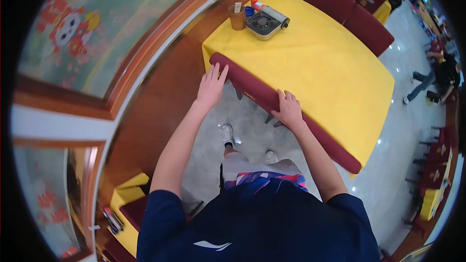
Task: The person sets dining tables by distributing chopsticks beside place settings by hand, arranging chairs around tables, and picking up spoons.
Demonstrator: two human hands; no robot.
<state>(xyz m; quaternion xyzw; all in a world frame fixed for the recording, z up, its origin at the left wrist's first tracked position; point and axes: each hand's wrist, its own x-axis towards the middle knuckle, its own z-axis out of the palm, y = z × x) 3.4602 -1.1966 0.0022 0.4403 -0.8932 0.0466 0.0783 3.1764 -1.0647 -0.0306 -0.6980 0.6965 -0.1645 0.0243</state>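
Observation:
A maroon chair back (257,86) with gold lettering stands against the near side of a table with a yellow tablecloth (320,63). My left hand (212,86) lies on its top near the left end, fingers stretched out and spread. Farther right, my right hand (288,109) rests over the top edge with its fingers apart and the thumb on the near side. Both palms face down and are hidden. Dark chair legs show below the back. Whether the long maroon strip is one chair or two side by side, I cannot tell.
A portable gas stove (264,23) and a brown cup (237,18) stand at the table's wall end. Maroon chairs (371,29) line the far side. A wooden wall (150,87) runs along the left. At right, a person (444,75) walks on the shiny floor (395,111).

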